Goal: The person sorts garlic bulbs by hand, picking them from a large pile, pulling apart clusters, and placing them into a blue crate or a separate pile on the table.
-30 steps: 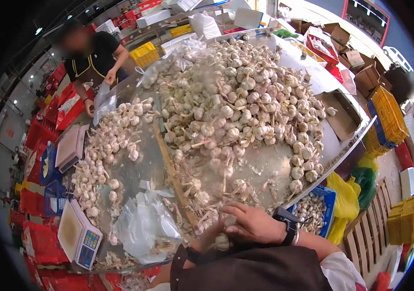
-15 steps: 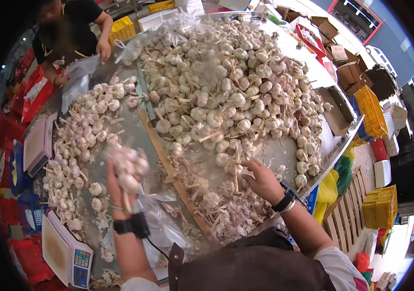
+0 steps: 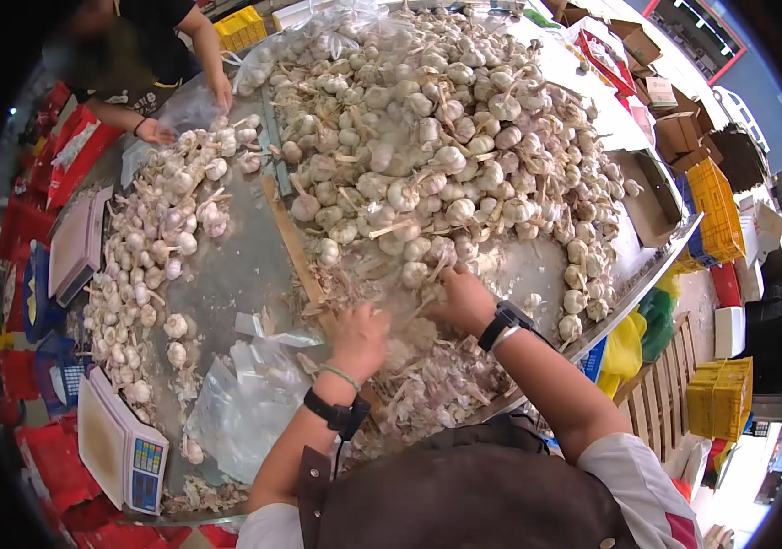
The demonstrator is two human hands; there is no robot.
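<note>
A large heap of garlic bulbs [image 3: 464, 156] with dry stems covers the far side of the table. My right hand [image 3: 466, 302] is at the heap's near edge, its fingers bent against a garlic bulb [image 3: 442, 252]. My left hand [image 3: 361, 340] hovers over loose garlic skins [image 3: 436, 389] beside the wooden strip [image 3: 295, 242]. Its fingers look curled but are blurred, and anything under them is hidden. On the left lies a second spread of cleaner garlic bulbs [image 3: 148, 265]. A clear plastic bag [image 3: 249, 403] lies left of my left forearm.
Two scales [image 3: 121, 444] stand along the left edge. Across the table a person's hands [image 3: 219, 91] are at another plastic bag [image 3: 188, 108]. An open cardboard box [image 3: 644, 197] sits at the right edge, with yellow crates [image 3: 718, 398] beyond it.
My left hand has let go of its bunch of garlic bulbs, leaving a cluster in the left spread, and moved right over the skins. My right hand has shifted slightly left and away from me.
</note>
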